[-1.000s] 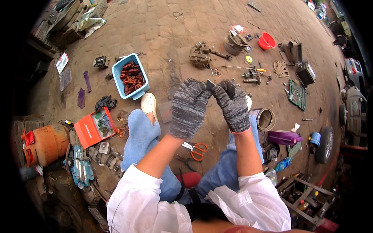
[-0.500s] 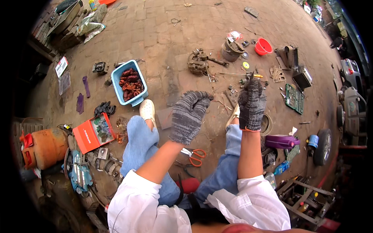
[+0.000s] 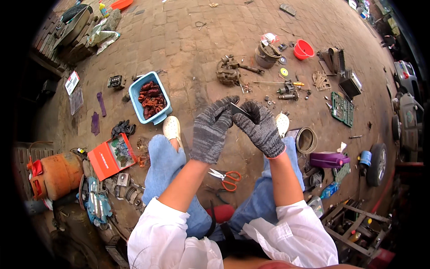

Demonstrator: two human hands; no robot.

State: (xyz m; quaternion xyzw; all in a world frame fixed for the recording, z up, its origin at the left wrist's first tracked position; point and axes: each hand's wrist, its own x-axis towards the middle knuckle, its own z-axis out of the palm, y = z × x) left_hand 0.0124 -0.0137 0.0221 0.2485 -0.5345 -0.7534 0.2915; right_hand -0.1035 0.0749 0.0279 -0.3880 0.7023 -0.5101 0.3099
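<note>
My left hand point(image 3: 210, 132) and my right hand point(image 3: 259, 130), both in grey striped knit gloves, meet in front of my lap, fingers closed around a small dark flat piece point(image 3: 238, 110), which they partly hide. Below them, orange-handled scissors point(image 3: 229, 181) lie on the paving between my jeans-clad legs, with dark pliers point(image 3: 217, 195) behind them. At upper left of my hands, a light blue tub point(image 3: 159, 117) holds reddish-brown clumps point(image 3: 152, 98), perhaps copper coils. Greasy metal parts point(image 3: 228, 74) lie beyond my hands.
An orange gas cylinder point(image 3: 58, 175) and open red box point(image 3: 105, 161) are at left. A green socket case point(image 3: 342, 109), purple container point(image 3: 327, 160), wheel point(image 3: 376, 166) and metal frame point(image 3: 354, 231) are at right. Red bucket point(image 3: 302, 53) is ahead; parked vehicles point(image 3: 405, 116) line the far right.
Half a second ago my right hand was raised to the right, apart from my left. It has come back leftward, and the two now meet around the dark piece again.
</note>
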